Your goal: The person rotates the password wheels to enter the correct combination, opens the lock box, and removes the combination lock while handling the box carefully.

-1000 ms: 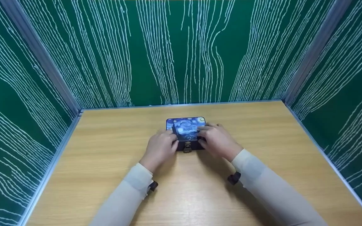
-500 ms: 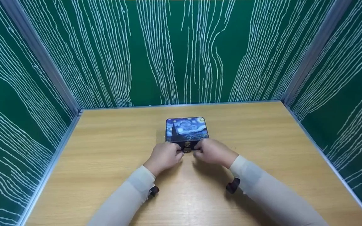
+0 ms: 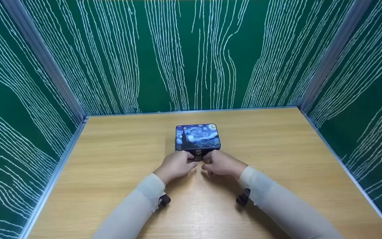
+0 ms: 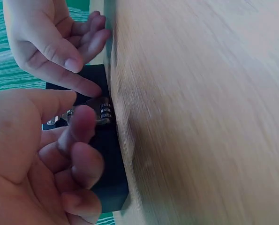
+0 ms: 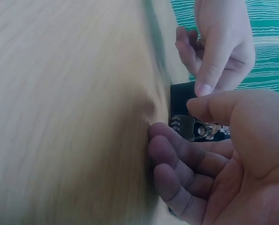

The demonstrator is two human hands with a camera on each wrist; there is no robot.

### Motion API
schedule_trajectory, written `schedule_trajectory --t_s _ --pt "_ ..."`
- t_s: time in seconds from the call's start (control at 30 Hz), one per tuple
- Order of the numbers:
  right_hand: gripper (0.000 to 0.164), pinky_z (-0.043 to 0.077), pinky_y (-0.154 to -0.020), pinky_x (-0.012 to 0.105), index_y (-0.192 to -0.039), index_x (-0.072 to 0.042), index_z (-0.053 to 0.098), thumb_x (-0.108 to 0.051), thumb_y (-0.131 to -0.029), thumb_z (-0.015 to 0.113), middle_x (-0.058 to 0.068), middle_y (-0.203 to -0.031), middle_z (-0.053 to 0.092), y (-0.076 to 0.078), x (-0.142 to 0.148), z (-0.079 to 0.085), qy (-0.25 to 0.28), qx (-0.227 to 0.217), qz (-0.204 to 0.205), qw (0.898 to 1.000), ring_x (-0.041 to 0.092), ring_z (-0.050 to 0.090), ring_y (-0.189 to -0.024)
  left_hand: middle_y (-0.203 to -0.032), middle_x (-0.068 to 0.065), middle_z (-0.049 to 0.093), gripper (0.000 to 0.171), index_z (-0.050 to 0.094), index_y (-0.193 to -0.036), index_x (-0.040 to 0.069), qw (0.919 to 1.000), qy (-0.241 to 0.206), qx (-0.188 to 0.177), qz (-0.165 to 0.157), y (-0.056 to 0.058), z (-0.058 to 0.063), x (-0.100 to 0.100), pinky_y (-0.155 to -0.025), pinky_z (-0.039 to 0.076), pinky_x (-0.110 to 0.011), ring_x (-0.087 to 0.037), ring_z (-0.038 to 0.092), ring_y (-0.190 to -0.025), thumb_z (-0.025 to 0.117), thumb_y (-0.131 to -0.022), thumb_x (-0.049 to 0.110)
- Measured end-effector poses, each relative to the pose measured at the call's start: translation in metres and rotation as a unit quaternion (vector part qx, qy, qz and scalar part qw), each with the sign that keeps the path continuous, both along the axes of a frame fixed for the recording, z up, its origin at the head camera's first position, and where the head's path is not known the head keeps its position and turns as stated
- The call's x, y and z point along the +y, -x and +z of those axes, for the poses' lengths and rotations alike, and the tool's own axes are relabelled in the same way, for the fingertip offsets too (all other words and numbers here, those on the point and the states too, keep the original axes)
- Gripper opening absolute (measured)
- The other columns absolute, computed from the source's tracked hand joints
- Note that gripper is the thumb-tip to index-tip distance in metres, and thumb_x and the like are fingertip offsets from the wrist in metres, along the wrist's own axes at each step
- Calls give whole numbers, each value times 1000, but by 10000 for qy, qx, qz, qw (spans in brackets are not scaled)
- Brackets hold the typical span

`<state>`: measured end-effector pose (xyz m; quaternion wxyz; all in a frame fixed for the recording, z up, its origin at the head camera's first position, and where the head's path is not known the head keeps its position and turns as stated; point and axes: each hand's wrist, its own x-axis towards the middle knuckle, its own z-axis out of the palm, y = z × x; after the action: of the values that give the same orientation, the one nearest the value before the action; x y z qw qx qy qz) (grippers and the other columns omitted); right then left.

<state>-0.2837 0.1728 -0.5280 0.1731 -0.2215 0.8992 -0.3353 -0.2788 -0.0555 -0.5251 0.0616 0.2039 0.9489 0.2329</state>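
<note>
A small box (image 3: pixel 198 136) with a swirling blue night-sky painting on its lid sits on the table, lid down. From the clasp on its dark front hangs a small combination padlock (image 4: pixel 103 110) with number dials. My left hand (image 3: pixel 177 165) is at the padlock's left, thumb and loosely bent fingers apart, fingertips overlapping the lock in the left wrist view. On the other side is my right hand (image 3: pixel 222 162); its index finger reaches to the padlock's edge, the other fingers bent loosely. The padlock (image 5: pixel 184 127) shows between the right thumb and fingers in the right wrist view.
The wooden table (image 3: pixel 128 139) spreads around the box. Green walls (image 3: pixel 197 66) with white wavy lines enclose it at the back and sides, joined by metal posts (image 3: pixel 337 49). A dark wrist device (image 3: pixel 243 197) sits under each sleeve.
Both hands have come off the box's sides and lid toward me, down to the padlock at the front. The box has stayed in place.
</note>
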Motion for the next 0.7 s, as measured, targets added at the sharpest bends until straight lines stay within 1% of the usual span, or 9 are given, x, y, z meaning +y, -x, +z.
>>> schedule_trajectory --t_s 0.07,0.13,0.2,0.27,0.33,0.4,0.5,0.57,0.7 --pt "26 48 -56 23 -81 -14 65 -19 -105 75 8 -74 81 1 0 -1 29 -62 -31 10000 11 65 -58 -122 -7 87 33 85 -125 12 10000 -37 -81 21 0 0 1 -99 66 -51 -30 81 -110 76 -107 39" --pt "23 49 -56 24 -86 -9 68 -19 -105 75 8 -75 81 2 -1 -2 64 -113 -85 9999 12 66 -60 -117 -7 86 33 83 -123 11 9998 -95 -184 64 0 0 1 -95 66 -50 -28 80 -102 76 -107 39" --pt "18 52 -58 24 -99 -3 73 -20 -105 76 7 -76 81 3 -1 -2 110 -202 -200 9995 12 68 -62 -110 -6 85 33 81 -122 10 9992 -195 -316 120 0 -1 2 -90 64 -47 -24 76 -94 76 -107 39" --pt "28 56 -61 25 -118 5 75 -20 -105 76 7 -79 81 3 -1 -3 200 -313 -314 9988 13 70 -64 -104 -5 82 33 79 -121 10 9984 -283 -455 161 -1 -1 3 -86 62 -45 -22 72 -88 76 -107 40" --pt "42 60 -64 27 -134 9 71 -20 -105 76 7 -82 81 4 -1 -4 335 -443 -421 9976 13 72 -66 -103 -4 81 33 78 -122 11 9979 -321 -534 182 -1 -2 4 -87 62 -45 -20 71 -88 75 -108 41" --pt "50 63 -66 29 -143 11 67 -21 -105 76 7 -85 82 4 -1 -5 458 -568 -499 9961 14 73 -68 -107 -5 81 33 77 -123 10 9977 -335 -560 209 -2 -3 5 -91 62 -47 -21 71 -91 73 -110 40" --pt "49 64 -66 30 -143 11 66 -20 -105 75 9 -87 82 4 -2 -6 536 -629 -496 9953 15 74 -69 -110 -6 81 30 78 -121 11 9976 -332 -531 294 -1 -6 9 -93 62 -48 -22 72 -94 69 -113 38" --pt "47 64 -65 30 -141 11 67 -19 -105 75 10 -86 82 4 -2 -6 543 -592 -451 9957 15 74 -68 -107 -6 82 27 80 -117 11 9974 -360 -482 385 0 -7 11 -91 63 -48 -24 74 -92 68 -114 35" --pt "41 62 -62 29 -139 9 70 -16 -106 74 9 -85 82 3 -3 -5 487 -537 -345 9968 16 74 -67 -105 -5 85 23 82 -108 12 9978 -276 -235 548 1 -9 17 -88 64 -49 -25 78 -94 68 -114 30"
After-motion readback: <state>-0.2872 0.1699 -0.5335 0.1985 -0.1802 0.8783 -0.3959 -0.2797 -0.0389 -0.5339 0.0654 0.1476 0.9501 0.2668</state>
